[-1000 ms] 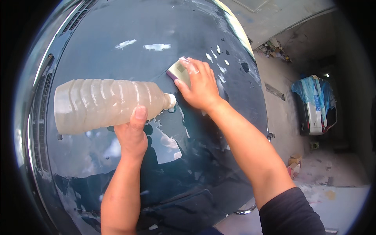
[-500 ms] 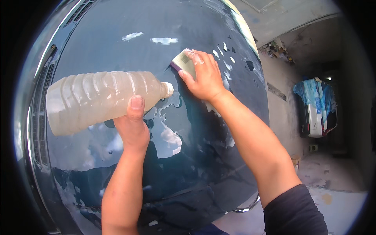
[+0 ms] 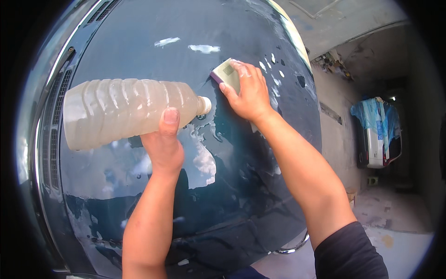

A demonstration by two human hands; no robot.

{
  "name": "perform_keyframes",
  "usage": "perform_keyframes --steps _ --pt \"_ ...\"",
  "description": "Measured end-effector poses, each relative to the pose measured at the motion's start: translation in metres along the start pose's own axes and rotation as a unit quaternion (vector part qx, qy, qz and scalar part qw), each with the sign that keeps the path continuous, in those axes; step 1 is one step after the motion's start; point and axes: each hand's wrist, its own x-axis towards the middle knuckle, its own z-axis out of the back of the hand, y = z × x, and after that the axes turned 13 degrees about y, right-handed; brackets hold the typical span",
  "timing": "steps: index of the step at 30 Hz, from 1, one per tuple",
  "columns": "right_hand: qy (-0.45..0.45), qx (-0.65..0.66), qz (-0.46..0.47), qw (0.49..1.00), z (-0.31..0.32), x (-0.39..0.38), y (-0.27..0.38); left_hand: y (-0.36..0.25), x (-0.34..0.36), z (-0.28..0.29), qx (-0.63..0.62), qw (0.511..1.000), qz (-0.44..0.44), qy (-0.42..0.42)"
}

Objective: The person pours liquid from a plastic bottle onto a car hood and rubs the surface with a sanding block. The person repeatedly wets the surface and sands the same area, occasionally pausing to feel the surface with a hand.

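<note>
My left hand (image 3: 163, 139) is wrapped round a large ribbed plastic bottle (image 3: 125, 109), thumb on the near side. The bottle lies almost level above a dark blue car hood (image 3: 139, 60), its white neck pointing right; cloudy liquid seems to be inside. Farther right, my right hand (image 3: 250, 90) holds a pale, purple-edged sanding block (image 3: 227, 73) flat against the hood, fingers over its top and thumb at its near side. Puddles and drops of water lie on the paint below and right of the bottle neck. The left fingers are hidden under the bottle.
Whitish bare patches (image 3: 204, 48) mark the hood beyond the block. Vent grilles (image 3: 53, 153) run along the hood's left edge. On the floor at the right stands a white vehicle (image 3: 375, 149) partly draped in blue plastic sheeting (image 3: 371, 116). Assorted clutter (image 3: 332, 63) sits against the far wall.
The view has shifted, so hood and hands appear slightly farther right. The bottle's base has risen a little. My right hand keeps the block at nearly the same spot on the hood.
</note>
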Motion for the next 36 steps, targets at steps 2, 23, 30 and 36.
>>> perform_keyframes --steps 2,23,30,36 --pt "0.001 0.029 0.062 0.998 0.000 -0.045 0.025 -0.003 0.002 0.008 0.009 1.000 0.000 -0.014" --pt "0.000 0.009 -0.019 1.000 0.015 -0.023 -0.022 -0.001 0.002 -0.005 -0.016 1.000 0.011 0.019" --pt "0.034 0.052 0.036 0.997 0.012 -0.106 0.043 -0.009 -0.002 0.014 0.015 0.999 0.022 0.030" --pt "0.003 0.011 -0.065 0.998 0.018 -0.025 -0.030 -0.006 -0.001 -0.005 -0.017 0.999 0.023 0.036"
